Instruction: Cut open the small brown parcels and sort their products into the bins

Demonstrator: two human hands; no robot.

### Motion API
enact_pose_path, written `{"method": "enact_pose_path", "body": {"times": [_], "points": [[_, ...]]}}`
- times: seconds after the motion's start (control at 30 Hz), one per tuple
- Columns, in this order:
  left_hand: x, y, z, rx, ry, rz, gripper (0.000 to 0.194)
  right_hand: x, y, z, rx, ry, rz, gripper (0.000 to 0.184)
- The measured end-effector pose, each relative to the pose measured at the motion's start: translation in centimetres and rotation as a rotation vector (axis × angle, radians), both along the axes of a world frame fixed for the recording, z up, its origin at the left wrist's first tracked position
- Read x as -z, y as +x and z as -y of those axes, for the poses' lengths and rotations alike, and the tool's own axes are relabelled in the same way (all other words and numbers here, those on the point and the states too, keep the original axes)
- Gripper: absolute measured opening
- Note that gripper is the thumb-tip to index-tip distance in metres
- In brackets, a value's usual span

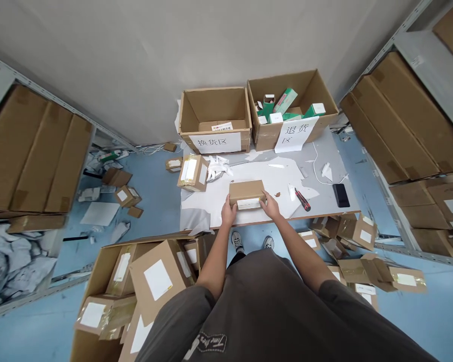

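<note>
A small brown cardboard box (246,189) with a white label on its near side is at the front of the table. My left hand (228,211) grips its left end, and my right hand (270,205) grips its right end. Fingers of both hands are closed round the box, partly hidden by it. To the right of my right hand lies a red and black box cutter (302,199) on the white paper (211,202) covering the table. A taped, labelled box (193,173) stands farther left, beside crumpled white paper scraps (218,168).
Two large open cartons with handwritten signs stand at the back, the left carton (214,92) and the right carton (260,131), which holds green boxes. A phone (341,195) lies at the right edge. A big carton (94,281) of parcels is at my left; loose boxes (362,234) lie right.
</note>
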State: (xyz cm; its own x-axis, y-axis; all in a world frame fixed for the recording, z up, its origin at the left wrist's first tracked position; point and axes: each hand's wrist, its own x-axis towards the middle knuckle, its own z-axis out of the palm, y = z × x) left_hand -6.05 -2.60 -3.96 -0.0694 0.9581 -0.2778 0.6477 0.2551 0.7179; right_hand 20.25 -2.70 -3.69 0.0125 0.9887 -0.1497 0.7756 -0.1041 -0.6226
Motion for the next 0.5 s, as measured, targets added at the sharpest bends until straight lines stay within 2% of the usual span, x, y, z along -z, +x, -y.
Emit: {"method": "enact_pose_path", "body": {"times": [0.1, 0.17, 0.33, 0.5], "points": [[-1.7, -0.4, -0.4, 0.015, 0.059, -0.023, 0.082, -1.7, 0.4, -1.5, 0.002, 0.004, 0.04, 0.07], [-2.1, -0.3, -1.0, 0.034, 0.035, -0.038, 0.083, -2.2, 0.3, -2.7, 0.005, -0.066, 0.075, 0.07], [-1.0, 0.8, -3.0, 0.116, -0.098, -0.05, 0.076, -1.6, -1.2, -5.1, -0.012, -0.28, 0.157, 0.068], [-0.1, 0.3, -4.1, 0.141, -0.119, -0.014, 0.075, -1.3, -1.2, -5.7, -0.011, -0.279, 0.129, 0.063]]}}
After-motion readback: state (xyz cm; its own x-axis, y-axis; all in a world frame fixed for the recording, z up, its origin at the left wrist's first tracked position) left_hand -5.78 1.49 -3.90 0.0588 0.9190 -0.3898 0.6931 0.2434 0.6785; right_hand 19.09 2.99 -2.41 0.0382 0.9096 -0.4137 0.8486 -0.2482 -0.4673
